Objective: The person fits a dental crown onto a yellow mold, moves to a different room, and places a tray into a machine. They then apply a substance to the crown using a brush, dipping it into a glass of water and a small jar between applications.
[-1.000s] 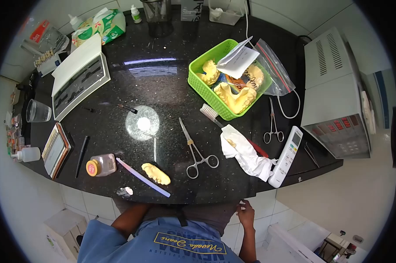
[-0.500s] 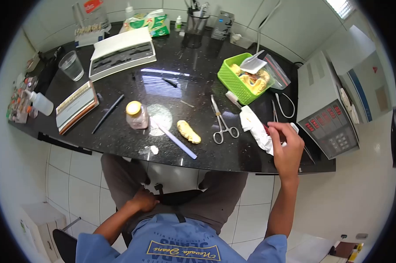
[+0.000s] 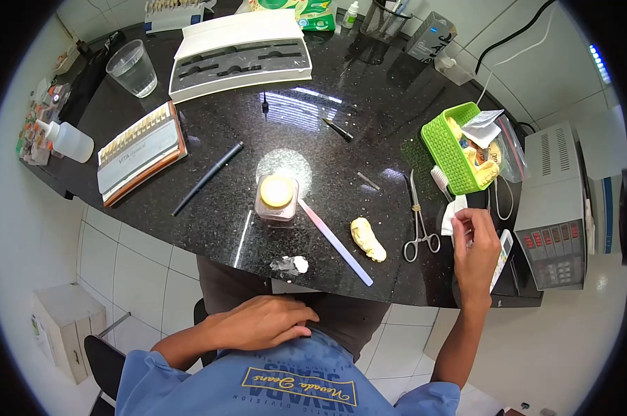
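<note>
My right hand [image 3: 476, 253] is at the right side of the dark countertop, thumb and fingers pinched on a white tissue [image 3: 453, 211]. Part of the tissue is hidden behind the fingers. Left of it lie scissor-handled forceps [image 3: 417, 222] and a toothbrush [image 3: 441, 182]. My left hand [image 3: 268, 322] rests against my lap, fingers extended and holding nothing. Before me are a yellowish curved piece [image 3: 367, 240], a pink-to-lilac stick [image 3: 336, 243] and a small jar with a yellow lid [image 3: 277, 197].
A green basket [image 3: 452, 156] holds yellowish dental casts. At right stands a device with red displays [image 3: 553, 239]. Farther left are an open white case [image 3: 241, 59], a water glass [image 3: 134, 69], a shade guide [image 3: 143, 156], a dark pen-like tool [image 3: 208, 179] and a squeeze bottle [image 3: 69, 141].
The view has shifted, and the countertop appears closer. My left hand has moved up from the thigh toward the belly, its fingers now stretched. My right hand now covers more of the tissue.
</note>
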Demonstrator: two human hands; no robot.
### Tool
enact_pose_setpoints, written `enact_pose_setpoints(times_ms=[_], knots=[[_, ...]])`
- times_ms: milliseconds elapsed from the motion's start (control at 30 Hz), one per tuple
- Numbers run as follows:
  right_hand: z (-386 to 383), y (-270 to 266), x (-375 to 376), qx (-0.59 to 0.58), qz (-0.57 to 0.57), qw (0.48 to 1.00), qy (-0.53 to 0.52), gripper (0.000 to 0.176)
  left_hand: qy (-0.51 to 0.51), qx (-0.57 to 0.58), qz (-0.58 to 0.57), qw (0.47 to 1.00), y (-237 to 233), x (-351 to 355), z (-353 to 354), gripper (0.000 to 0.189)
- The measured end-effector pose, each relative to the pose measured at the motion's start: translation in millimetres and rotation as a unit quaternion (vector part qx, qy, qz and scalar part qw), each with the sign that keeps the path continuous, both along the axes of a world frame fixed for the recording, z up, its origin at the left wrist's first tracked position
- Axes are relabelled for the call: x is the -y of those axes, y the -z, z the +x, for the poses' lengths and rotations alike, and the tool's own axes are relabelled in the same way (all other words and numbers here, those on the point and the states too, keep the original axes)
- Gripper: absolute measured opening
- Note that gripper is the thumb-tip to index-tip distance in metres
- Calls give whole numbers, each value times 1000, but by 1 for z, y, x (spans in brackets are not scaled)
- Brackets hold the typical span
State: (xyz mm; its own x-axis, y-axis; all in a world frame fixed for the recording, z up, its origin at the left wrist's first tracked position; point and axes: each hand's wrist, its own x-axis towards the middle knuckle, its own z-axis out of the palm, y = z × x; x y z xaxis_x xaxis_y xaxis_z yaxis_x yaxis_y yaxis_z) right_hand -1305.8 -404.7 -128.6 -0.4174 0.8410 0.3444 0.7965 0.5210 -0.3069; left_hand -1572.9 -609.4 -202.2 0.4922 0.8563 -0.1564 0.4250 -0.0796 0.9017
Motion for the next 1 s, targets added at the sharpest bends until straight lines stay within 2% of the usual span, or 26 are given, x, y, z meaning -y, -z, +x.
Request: enact_pose_setpoints(times_ms=[100,200,233,333,500,567,633,700,833,900,967,1000], knots=[[2,2,-1,-21,0,998,51,8,2,44,65,997,-23,-2,3,27],[2,4,-5,-68,-1,997,36,10,-25,159,95,982,-43,-3,9,24],[1,4,-4,-71,1,997,35,10,-25,156,97,983,-47,-3,11,24],[1,4,-3,-84,12,996,-10,14,-118,178,123,969,-59,-8,18,21],[5,3,0,-148,-21,989,-2,20,-195,203,129,951,-66,-20,34,15],[6,1,4,-166,-38,985,15,21,-263,218,147,928,-64,-31,42,15],[5,6,5,-284,-125,950,31,30,-273,191,192,923,-68,-45,53,16],[5,7,7,-335,-157,929,21,30,-271,174,242,915,-71,-61,63,17],[7,1,18,-454,-249,854,-56,25,-304,179,264,898,-78,-88,77,19],[6,1,23,-473,-274,833,-82,25,-306,180,249,901,-78,-95,81,23],[0,-1,29,-513,-315,784,-148,25,-323,237,182,898,-79,-101,86,27],[-5,-4,35,-539,-337,759,-139,22,-315,274,153,896,-77,-101,86,28]])
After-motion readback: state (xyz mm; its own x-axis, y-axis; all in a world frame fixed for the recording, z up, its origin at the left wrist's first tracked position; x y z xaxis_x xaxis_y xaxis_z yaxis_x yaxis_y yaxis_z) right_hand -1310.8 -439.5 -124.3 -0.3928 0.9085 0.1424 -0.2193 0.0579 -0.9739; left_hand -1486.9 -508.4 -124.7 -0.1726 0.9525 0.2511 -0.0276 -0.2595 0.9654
